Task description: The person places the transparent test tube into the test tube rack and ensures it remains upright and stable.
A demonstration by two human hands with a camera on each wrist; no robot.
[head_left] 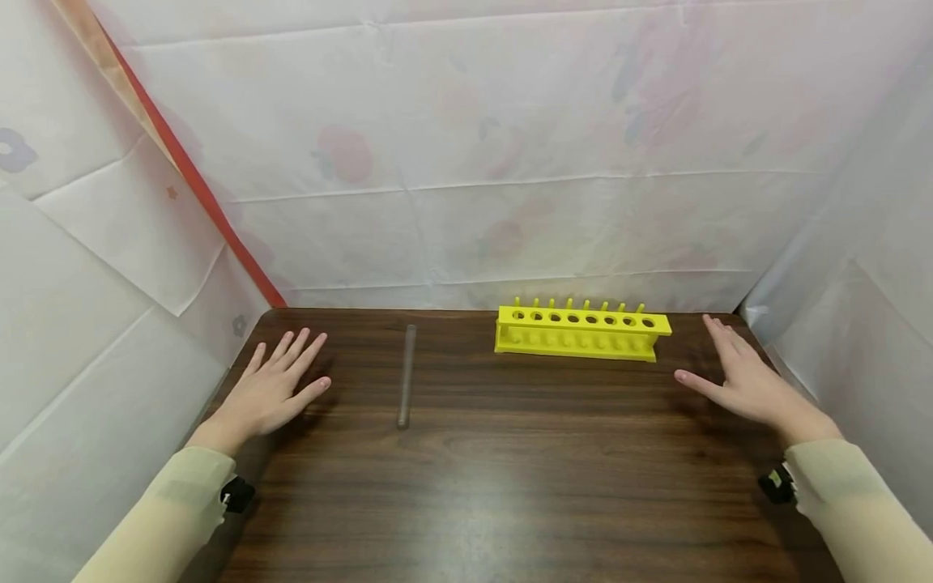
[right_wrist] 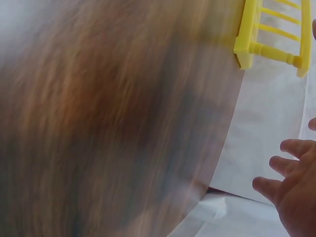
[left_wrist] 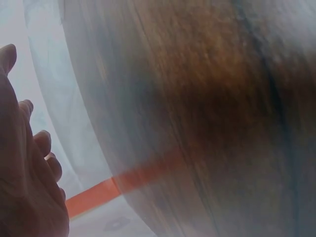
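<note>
- left hand (head_left: 271, 390) at lower left of the head view, flat on the dark wood table (head_left: 510, 486), fingers straight and spread apart, holding nothing
- right hand (head_left: 743, 376) at right of frame, fingers straight and loosely together, thumb out, empty
- clear test tube (head_left: 406, 375) lies on the table left of centre, nearer the left hand, apart from both
- yellow test tube rack (head_left: 581, 331) stands at the table's far edge, centre-right, near the right hand, holes empty
- wrist views blurred

test tube (head_left: 406, 376): clear, lying flat mid-table | rack (head_left: 581, 331): yellow, upright, holes empty, table's far edge
</note>
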